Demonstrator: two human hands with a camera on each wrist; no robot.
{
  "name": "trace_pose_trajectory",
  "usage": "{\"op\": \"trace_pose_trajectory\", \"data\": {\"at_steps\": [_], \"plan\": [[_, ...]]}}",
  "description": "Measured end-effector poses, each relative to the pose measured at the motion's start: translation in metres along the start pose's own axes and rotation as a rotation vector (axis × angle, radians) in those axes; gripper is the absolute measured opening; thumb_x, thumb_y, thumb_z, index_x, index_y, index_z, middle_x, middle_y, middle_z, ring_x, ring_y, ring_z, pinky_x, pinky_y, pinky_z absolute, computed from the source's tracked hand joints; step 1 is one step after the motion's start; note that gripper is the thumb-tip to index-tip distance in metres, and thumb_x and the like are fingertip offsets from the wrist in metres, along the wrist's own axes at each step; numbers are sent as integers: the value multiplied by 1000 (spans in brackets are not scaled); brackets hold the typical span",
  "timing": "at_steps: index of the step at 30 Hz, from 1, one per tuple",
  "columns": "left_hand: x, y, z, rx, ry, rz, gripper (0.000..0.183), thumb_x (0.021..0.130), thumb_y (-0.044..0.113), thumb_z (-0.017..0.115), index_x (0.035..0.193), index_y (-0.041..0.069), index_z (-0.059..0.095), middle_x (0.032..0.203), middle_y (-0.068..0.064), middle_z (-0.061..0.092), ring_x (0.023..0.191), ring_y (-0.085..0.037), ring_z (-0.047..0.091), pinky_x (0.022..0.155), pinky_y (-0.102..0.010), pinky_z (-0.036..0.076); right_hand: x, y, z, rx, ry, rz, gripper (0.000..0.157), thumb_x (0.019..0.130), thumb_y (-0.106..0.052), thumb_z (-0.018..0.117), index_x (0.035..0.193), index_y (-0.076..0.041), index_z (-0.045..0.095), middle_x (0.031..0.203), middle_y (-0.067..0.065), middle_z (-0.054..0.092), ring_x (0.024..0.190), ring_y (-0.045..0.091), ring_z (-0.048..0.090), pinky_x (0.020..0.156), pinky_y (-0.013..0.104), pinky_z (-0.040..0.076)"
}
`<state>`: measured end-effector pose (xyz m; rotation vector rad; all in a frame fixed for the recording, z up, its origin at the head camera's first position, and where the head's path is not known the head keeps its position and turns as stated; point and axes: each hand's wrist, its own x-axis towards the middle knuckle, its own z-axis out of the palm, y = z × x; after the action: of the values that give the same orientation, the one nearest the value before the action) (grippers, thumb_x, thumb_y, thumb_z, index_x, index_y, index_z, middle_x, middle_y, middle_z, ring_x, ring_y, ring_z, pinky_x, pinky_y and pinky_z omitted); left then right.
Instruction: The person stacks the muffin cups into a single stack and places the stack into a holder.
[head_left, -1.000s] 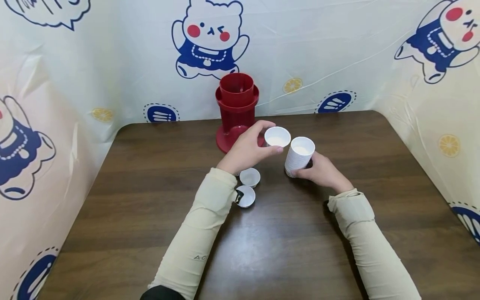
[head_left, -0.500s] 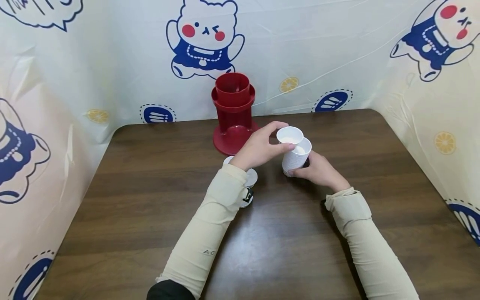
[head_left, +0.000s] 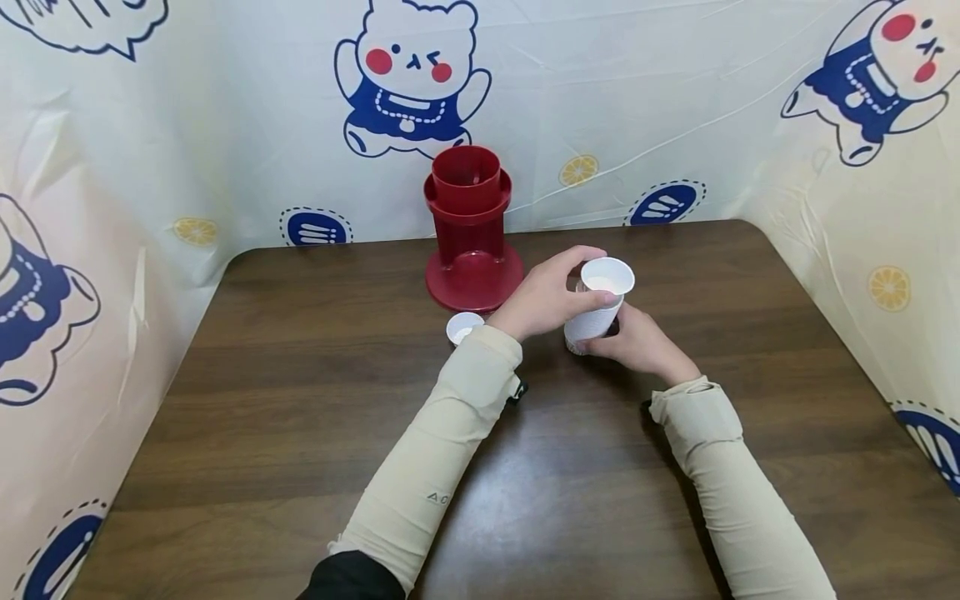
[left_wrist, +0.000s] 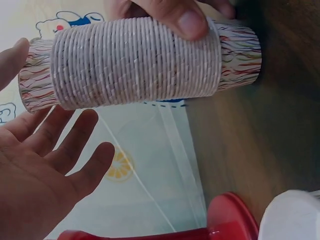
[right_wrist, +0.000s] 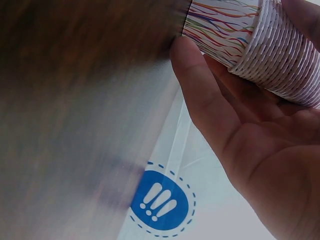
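- Paper cup stack (head_left: 587, 327): mouths up at the far side of the table (head_left: 225, 417), between the two hands; whether its base touches the wood cannot be confirmed.
- Step in hand, by judgement: nesting the top cup (head_left: 609, 275). In the left wrist view a patterned band shows below its rim, so it appears not fully seated.
- Left hand (head_left: 551, 296): grips the top cup near the rim, thumb on the near side, fingers around the far side.
- Right hand (head_left: 637, 342): grips the stack low down, thumb in front.
- Alignment: keep the top cup coaxial with the stack; a tilted entry could wedge it or fold a rim.
- Pressure: press straight down with light, even force, as paper walls would likely dent under a hard pinch.
- Support: the right hand should steady the base without squeezing.
- Position: the stack lies to the right of the left hand and to the left of the right palm.
- Clearance: a separate cup (head_left: 463, 325) stands beside the left wrist, near the red stand (head_left: 476, 283); avoid brushing it with the sleeve.
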<state>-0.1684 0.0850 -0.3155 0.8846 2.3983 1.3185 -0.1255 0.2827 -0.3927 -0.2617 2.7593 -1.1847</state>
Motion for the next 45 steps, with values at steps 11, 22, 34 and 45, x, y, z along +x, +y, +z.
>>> {"op": "trace_pose_trajectory", "data": {"at_steps": [11,22,34,45], "plan": [[-2,-14,4,94,-67,-79,68,92,40,74,152,22,47,148,1,50,128,-15,49,102,-33,44,0,-3,1,-13,7,11,72,82,-24,84,137,2,46,125,22,60,110,38,58,96,55,46],[-22,-17,-5,336,-171,-86,77,93,39,73,158,17,37,158,-4,39,144,-17,35,115,-34,31,-2,0,2,5,14,4,67,82,-23,84,133,4,51,120,22,64,107,36,61,93,53,48],[-105,-33,-31,297,3,-176,45,91,31,76,131,13,64,126,-1,64,101,-18,63,92,-36,49,-1,-4,2,-17,14,17,64,81,-25,85,128,4,53,117,22,66,104,36,63,91,51,48],[-156,-57,-14,444,104,-363,67,80,50,83,129,9,60,118,-7,59,88,-27,65,77,-45,53,-2,-5,2,-28,18,23,64,81,-26,84,128,4,53,117,22,65,105,37,61,93,52,47]]}}
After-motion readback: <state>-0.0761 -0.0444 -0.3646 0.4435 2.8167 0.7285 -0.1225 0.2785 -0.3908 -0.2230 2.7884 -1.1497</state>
